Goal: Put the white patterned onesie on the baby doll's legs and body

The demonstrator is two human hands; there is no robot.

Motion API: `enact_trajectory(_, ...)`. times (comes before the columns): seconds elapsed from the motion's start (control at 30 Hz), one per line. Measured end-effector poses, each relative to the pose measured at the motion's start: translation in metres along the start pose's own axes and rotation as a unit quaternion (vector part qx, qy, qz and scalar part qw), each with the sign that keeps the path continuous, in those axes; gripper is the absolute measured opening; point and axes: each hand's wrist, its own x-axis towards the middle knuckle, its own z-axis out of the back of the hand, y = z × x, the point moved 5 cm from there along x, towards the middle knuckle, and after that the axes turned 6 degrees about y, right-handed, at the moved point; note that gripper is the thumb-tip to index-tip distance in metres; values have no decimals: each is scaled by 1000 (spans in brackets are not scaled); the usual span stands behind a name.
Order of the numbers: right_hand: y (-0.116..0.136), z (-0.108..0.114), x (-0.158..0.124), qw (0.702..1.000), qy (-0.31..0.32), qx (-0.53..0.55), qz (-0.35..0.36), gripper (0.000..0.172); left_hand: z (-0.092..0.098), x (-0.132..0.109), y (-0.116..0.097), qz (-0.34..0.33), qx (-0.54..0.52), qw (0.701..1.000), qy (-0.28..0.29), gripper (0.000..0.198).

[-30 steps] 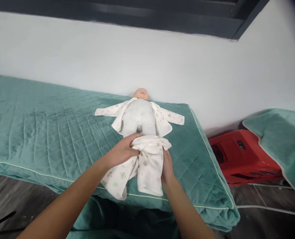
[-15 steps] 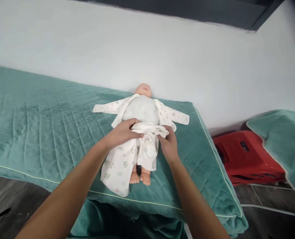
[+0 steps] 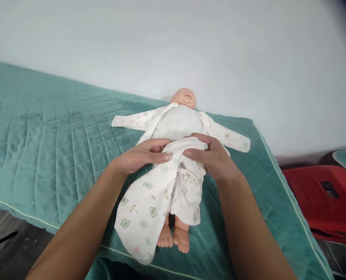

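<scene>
A baby doll [image 3: 177, 125] lies on its back, head farthest from me and bare feet [image 3: 180, 238] nearest. Its white printed jacket [image 3: 229, 135] is spread open at the front, sleeves stretched out to both sides. Over the doll's waist is a bunched white printed cloth [image 3: 143, 212]; one wide flap hangs down on the left across a leg. My left hand [image 3: 145, 155] pinches its upper edge between thumb and fingers. Opposite it, my right hand [image 3: 209, 153] grips the gathered edge, thumb on top. White printed trousers [image 3: 187, 194] cover the legs below.
A teal quilted cover [image 3: 73, 163] with pale piping lies under the doll, reaching a white wall [image 3: 161, 46] behind. To the right, lower down, stands a red plastic object [image 3: 321, 198] beside the cover's edge. Dark floor [image 3: 3, 221] shows at lower left.
My view has come closer to the doll. My right hand has shifted inward along the cloth, its thumb now on top, and the cloth is gathered higher between my hands.
</scene>
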Motion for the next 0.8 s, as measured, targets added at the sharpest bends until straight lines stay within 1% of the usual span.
enact_trajectory(0.07,-12,1,-2,996,-15,87,-13,24,4,1,8,5,-24,1000,-14,43)
enact_trajectory(0.1,-16,-1,-3,993,-8,116,-23,25,5,2,13,5,-30,999,-25,41)
enact_trajectory(0.17,-21,-6,-5,988,20,144,-42,25,7,3,19,-8,-43,998,-50,35)
enact_trajectory(0.23,-21,-11,-6,987,36,145,-55,25,8,3,22,-36,-78,994,-73,31)
enact_trajectory(0.3,-17,-14,-5,991,44,107,-69,29,8,4,23,-72,-118,985,-100,28)
enact_trajectory(0.37,-12,-20,-5,993,69,24,-92,34,10,3,22,-102,-127,977,-139,28)
enact_trajectory(0.43,-9,-27,-6,985,108,-69,-118,31,11,2,21,-118,-113,972,-172,28)
enact_trajectory(0.5,-10,-31,-6,975,135,-114,-136,24,12,1,21,-115,-98,972,-183,27)
enact_trajectory(0.53,-12,-31,-5,975,134,-109,-137,23,12,1,22,-110,-93,973,-181,25)
enact_trajectory(0.57,-14,-30,-4,980,120,-83,-133,24,13,0,22,-105,-87,975,-173,24)
enact_trajectory(0.6,-15,-27,-2,987,96,-42,-121,24,13,-1,21,-100,-80,980,-154,23)
enact_trajectory(0.67,-19,-19,1,994,41,59,-86,24,11,-2,19,-84,-53,992,-76,29)
enact_trajectory(0.73,-22,-15,3,990,12,125,-64,25,7,-3,19,-55,-14,998,9,40)
enact_trajectory(0.77,-23,-14,4,989,8,135,-63,27,7,-4,20,-39,-4,999,29,44)
enact_trajectory(0.8,-22,-15,4,989,6,131,-64,30,7,-4,22,-27,-6,999,29,45)
